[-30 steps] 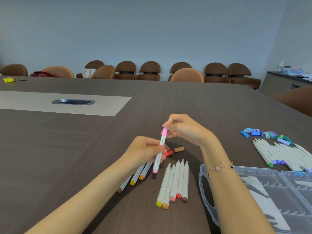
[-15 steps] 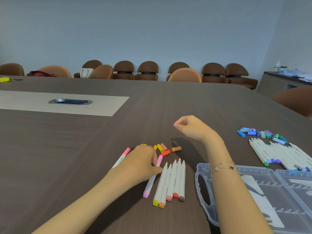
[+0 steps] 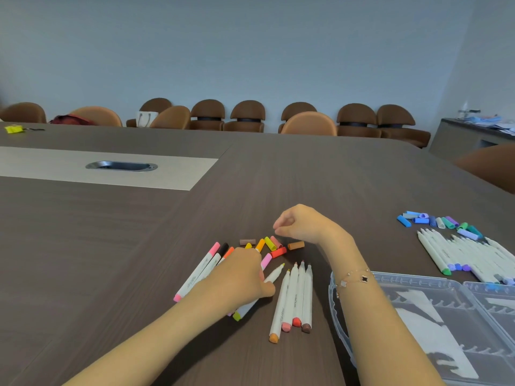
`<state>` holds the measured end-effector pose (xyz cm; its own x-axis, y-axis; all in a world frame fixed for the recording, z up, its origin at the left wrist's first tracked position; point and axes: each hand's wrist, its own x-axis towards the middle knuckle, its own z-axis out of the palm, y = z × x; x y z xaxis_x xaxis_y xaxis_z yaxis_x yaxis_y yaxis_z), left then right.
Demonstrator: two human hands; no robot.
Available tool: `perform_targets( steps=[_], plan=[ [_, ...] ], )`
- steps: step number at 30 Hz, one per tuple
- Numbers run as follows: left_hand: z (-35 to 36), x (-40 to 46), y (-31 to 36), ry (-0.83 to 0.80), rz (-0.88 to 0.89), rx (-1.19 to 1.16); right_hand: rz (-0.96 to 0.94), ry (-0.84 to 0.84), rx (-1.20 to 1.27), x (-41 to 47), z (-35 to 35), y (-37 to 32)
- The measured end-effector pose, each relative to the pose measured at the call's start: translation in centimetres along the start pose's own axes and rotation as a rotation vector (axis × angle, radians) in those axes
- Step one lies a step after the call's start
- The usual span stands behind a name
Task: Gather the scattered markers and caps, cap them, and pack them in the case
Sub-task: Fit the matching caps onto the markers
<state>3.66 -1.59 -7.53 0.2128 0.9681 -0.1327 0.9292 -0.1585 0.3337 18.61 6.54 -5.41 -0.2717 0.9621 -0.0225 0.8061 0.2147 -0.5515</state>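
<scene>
At lower centre of the frame, the left hand (image 3: 245,277) is gripping an uncapped yellow-green marker (image 3: 274,275), long axis diagonal, its tip pointing to the upper right. The barrel lettering is too small to read. The right hand (image 3: 299,222) is hovering over the loose caps (image 3: 271,244), fingers curled and holding nothing.

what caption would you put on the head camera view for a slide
Left hand grips a yellow-green marker beside loose warm-coloured caps, right hand hovering curled above, clear case open.
</scene>
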Motion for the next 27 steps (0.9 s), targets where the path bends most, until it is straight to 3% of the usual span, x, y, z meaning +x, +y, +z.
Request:
perform_targets(
  steps=[8,13,16,19,22,27],
  plan=[
    [-1.6,0.4,-0.9,-0.080,-0.028,-0.043,0.022,-0.035,-0.100,0.7,2.4,-1.0],
    [-3.0,0.4,-1.7,-0.073,-0.041,-0.152,0.063,-0.056,-0.031,0.8,2.3,-1.1],
    [-3.6,0.6,-2.4,-0.059,-0.055,-0.177,0.063,-0.045,0.174,0.5,1.6,-1.1],
    [-3.9,0.9,-2.7,-0.053,-0.051,-0.268,0.116,0.058,0.571,0.4,0.7,-1.0],
    [-4.1,0.7,-2.4,-0.039,-0.045,-0.357,0.065,0.032,0.954,0.3,-0.1,-1.0],
    [-4.1,0.8,-2.4,-0.004,-0.046,-0.397,0.059,0.038,0.955,0.2,-0.1,-1.7]
  ],
)
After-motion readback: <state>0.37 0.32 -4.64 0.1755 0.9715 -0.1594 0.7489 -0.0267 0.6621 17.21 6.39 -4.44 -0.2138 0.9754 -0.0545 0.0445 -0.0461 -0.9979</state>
